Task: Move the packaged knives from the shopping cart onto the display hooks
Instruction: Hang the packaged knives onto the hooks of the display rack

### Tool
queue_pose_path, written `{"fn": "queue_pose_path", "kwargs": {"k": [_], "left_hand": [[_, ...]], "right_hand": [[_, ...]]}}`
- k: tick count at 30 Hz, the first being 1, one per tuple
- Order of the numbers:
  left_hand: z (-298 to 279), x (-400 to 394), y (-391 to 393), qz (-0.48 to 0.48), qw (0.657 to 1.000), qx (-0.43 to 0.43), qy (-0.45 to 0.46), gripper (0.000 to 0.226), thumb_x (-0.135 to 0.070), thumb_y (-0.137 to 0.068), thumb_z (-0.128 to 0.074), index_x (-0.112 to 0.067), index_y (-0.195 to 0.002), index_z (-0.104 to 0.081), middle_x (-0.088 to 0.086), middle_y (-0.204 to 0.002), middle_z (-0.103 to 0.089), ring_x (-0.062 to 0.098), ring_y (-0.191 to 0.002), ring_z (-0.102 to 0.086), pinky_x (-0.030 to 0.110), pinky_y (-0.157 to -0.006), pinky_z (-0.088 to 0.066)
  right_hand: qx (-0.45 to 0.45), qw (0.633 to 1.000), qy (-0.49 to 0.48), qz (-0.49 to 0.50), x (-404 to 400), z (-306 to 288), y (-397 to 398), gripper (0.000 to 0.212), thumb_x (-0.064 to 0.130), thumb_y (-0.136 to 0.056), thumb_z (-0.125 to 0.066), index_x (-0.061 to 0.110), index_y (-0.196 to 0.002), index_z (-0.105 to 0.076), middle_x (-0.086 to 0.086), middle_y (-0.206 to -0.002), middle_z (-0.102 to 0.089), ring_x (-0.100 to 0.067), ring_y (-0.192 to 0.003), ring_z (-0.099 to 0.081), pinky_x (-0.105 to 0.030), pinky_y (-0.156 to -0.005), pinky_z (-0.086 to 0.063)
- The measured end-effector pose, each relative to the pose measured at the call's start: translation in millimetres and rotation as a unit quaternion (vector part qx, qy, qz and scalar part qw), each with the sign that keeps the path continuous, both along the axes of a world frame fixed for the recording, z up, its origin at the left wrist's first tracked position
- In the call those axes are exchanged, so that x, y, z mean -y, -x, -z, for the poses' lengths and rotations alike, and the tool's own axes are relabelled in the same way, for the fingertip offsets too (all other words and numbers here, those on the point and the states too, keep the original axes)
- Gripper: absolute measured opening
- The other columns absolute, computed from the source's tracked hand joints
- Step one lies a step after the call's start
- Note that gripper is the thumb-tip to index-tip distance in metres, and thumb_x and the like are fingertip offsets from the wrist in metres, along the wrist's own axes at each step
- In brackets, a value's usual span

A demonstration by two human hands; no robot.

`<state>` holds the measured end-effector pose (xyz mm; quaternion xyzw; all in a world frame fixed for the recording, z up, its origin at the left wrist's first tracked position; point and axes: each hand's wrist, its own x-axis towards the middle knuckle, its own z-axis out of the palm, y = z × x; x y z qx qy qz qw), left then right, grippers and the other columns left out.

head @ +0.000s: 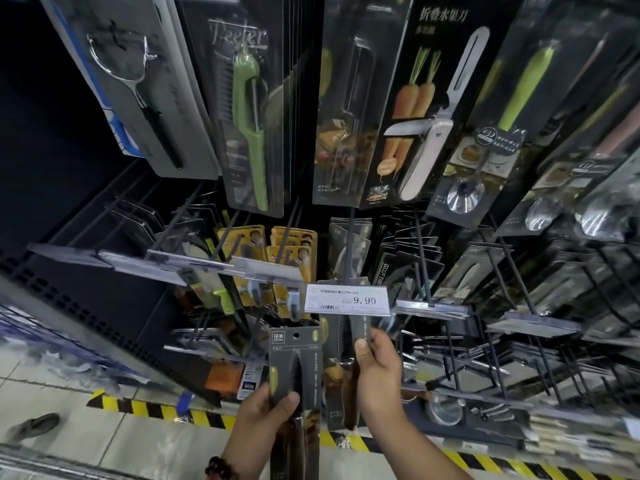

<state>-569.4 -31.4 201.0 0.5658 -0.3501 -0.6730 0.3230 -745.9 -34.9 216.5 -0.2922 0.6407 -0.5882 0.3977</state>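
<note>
The packaged knife (pixel 341 362) in the right hand (pixel 377 372) hangs upright directly beneath the 9.90 price tag (pixel 346 299), its upper edge hidden behind that tag, so it cannot be told whether the hang hole is already on the display hook (pixel 350 251). The right thumb lies flat on the card face and the fingers curl behind its right edge, pinching it. A second packaged knife (pixel 294 368) stands just left of the first, the left hand (pixel 268 410) gripping its lower half with the thumb across the front; its hang hole is visible and free. The step in hand appears to be threading the right-hand card onto the hook. Keep the card square to the rod, locate the hole on the hook tip behind the tag, then slide it back toward the packs already hanging there. Hold the left-hand pack clear of the neighbouring hooks. The shopping cart is not identifiable in this view.
</note>
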Motion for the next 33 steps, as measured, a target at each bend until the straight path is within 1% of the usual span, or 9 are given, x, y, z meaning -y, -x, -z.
{"fn": "queue_pose_path", "kwargs": {"k": [3, 7, 13, 15, 18, 21, 25, 29, 33], "left_hand": [[0, 1, -4, -0.017, 1.0, -0.016, -0.001, 0.018, -0.005, -0.087, -0.066, -0.006, -0.103, -0.071, 0.006, -0.101, -0.075, 0.026, -0.104, -0.066, 0.041, -0.097, -0.047], [0, 4, -9, -0.049, 0.998, -0.033, -0.006, 0.017, -0.001, -0.087, -0.063, -0.004, -0.102, -0.071, 0.008, -0.1, -0.076, 0.029, -0.103, -0.066, 0.039, -0.091, -0.047], [4, 4, -17, -0.059, 0.998, -0.012, 0.008, 0.014, -0.001, -0.087, -0.064, -0.01, -0.092, -0.075, 0.009, -0.098, -0.076, 0.033, -0.103, -0.065, 0.045, -0.095, -0.047], [4, 2, -19, -0.064, 0.998, -0.013, 0.015, 0.006, -0.008, -0.084, -0.071, -0.008, -0.088, -0.076, 0.015, -0.096, -0.074, 0.038, -0.104, -0.064, 0.049, -0.097, -0.047], [6, -1, -21, -0.06, 0.998, -0.02, 0.022, 0.029, -0.033, -0.063, -0.084, -0.014, -0.085, -0.078, 0.02, -0.097, -0.072, 0.038, -0.102, -0.065, 0.05, -0.097, -0.047], [7, -1, -21, -0.075, 0.997, -0.027, 0.007, 0.008, -0.009, -0.082, -0.073, -0.01, -0.089, -0.076, 0.013, -0.093, -0.075, 0.037, -0.104, -0.064, 0.046, -0.096, -0.047], [7, -1, -23, -0.075, 0.997, -0.028, -0.002, 0.018, -0.013, -0.068, -0.082, -0.012, -0.085, -0.077, 0.015, -0.096, -0.075, 0.039, -0.105, -0.064, 0.052, -0.1, -0.045], [6, -2, -27, -0.077, 0.997, -0.024, 0.005, 0.014, -0.002, -0.079, -0.074, -0.009, -0.092, -0.076, 0.015, -0.096, -0.075, 0.039, -0.103, -0.065, 0.053, -0.1, -0.046], [7, -2, -30, -0.07, 0.997, -0.027, 0.01, 0.018, 0.0, -0.084, -0.067, -0.008, -0.1, -0.073, 0.014, -0.101, -0.074, 0.035, -0.103, -0.067, 0.054, -0.101, -0.045]], "right_hand": [[-0.01, 1.0, -0.016, 0.01, -1, 4, 0, 0.02, 0.006, -0.098, -0.049, 0.021, -0.102, -0.062, -0.007, -0.101, -0.068, -0.029, -0.099, -0.062, -0.045, -0.09, -0.048], [-0.011, 1.0, -0.024, 0.007, -4, -1, -6, 0.015, 0.026, -0.096, -0.05, 0.032, -0.1, -0.063, -0.005, -0.099, -0.069, -0.037, -0.097, -0.062, -0.057, -0.085, -0.052], [-0.006, 1.0, -0.005, 0.006, -7, -10, -11, 0.025, 0.004, -0.099, -0.045, 0.022, -0.089, -0.059, -0.006, -0.083, -0.062, -0.015, -0.074, -0.057, -0.016, -0.064, -0.047], [-0.018, 1.0, -0.007, 0.007, -8, -10, -12, 0.024, 0.004, -0.099, -0.046, 0.021, -0.089, -0.06, -0.004, -0.081, -0.062, -0.015, -0.073, -0.054, -0.012, -0.06, -0.045], [-0.003, 1.0, 0.005, 0.009, -9, -10, -14, 0.027, 0.007, -0.1, -0.046, 0.025, -0.09, -0.062, -0.005, -0.084, -0.066, -0.019, -0.077, -0.057, -0.024, -0.066, -0.047], [0.018, 0.999, 0.028, 0.011, -5, -18, -15, 0.026, 0.008, -0.1, -0.046, 0.026, -0.092, -0.063, -0.004, -0.083, -0.069, -0.017, -0.073, -0.063, -0.024, -0.062, -0.051], [-0.005, 0.999, 0.043, 0.012, 0, -19, -13, 0.034, 0.009, -0.1, -0.046, 0.035, -0.089, -0.065, -0.005, -0.088, -0.067, -0.019, -0.079, -0.06, -0.023, -0.066, -0.053], [-0.007, 0.999, 0.03, 0.011, -4, -10, -13, 0.035, 0.009, -0.1, -0.046, 0.037, -0.09, -0.065, -0.006, -0.089, -0.069, -0.039, -0.089, -0.06, -0.056, -0.081, -0.051], [0.0, 1.0, 0.016, 0.02, -9, -7, -13, 0.04, 0.006, -0.1, -0.046, 0.038, -0.087, -0.066, -0.006, -0.086, -0.068, -0.032, -0.081, -0.059, -0.062, -0.078, -0.051]]}}
